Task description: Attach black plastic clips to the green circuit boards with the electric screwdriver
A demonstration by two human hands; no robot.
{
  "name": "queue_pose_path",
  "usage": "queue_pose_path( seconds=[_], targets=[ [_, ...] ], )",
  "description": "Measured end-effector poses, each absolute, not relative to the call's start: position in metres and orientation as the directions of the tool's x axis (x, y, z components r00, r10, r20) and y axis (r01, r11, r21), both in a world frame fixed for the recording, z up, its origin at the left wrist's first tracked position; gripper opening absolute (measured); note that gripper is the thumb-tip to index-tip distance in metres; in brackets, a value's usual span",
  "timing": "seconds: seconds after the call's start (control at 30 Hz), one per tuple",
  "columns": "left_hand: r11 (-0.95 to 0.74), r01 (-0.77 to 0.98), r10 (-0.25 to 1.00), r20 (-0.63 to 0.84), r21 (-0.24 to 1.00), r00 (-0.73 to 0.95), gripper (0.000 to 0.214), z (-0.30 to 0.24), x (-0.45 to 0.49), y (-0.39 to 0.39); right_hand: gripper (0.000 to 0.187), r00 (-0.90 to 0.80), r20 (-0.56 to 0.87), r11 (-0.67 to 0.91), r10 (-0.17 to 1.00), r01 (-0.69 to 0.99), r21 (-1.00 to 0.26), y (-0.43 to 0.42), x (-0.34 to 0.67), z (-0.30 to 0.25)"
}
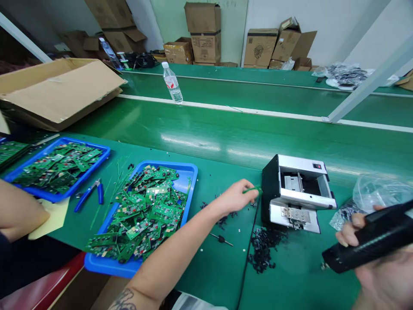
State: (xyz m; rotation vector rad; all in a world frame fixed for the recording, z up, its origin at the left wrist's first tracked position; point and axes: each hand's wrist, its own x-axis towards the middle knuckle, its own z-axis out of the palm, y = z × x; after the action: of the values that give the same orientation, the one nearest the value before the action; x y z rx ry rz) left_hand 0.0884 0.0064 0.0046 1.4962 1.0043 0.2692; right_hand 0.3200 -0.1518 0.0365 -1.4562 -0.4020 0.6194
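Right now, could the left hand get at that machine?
Probably yes: the left hand is beside the machine, only a black cord between them, though its fingers hold a green strip.

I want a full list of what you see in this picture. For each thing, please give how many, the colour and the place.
bench: one, green, across the view
trays: two, blue, left on bench
circuit boards: many, green, in trays
pliers: one, blue handles, between trays
paper: one, yellow, under co-worker's hand
machine: one, silver and black, right of trays
small parts: many, black, heaped beside machine
plastic bag: one, clear, right of machine
bottle: one, clear, far bench
cardboard boxes: several, brown, along back wall
co-worker's hand: one, far left
left hand: one, holding green strip
right hand: one, holding black tool
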Motion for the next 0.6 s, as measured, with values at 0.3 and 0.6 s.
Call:
queue_pose_path(
  seconds=[0.3, 0.6],
  targets=[
    [0.046, 0.479, 0.934, -0.207, 0.876, 0.29, 0.048, -0.01, 0.114, 0.123, 0.057, 0.867, -0.227, -0.593, 0.444, 0.094, -0.8, -0.187, 0.349, -0.055],
    [-0.243, 0.851, 0.97, 0.096, 0.465, 0.224, 0.062, -0.005, 0.043, 0.107, 0.07, 0.827, -0.048, -0.775, 0.561, 0.504, -0.382, -0.193, 0.342, -0.037]
  ],
)
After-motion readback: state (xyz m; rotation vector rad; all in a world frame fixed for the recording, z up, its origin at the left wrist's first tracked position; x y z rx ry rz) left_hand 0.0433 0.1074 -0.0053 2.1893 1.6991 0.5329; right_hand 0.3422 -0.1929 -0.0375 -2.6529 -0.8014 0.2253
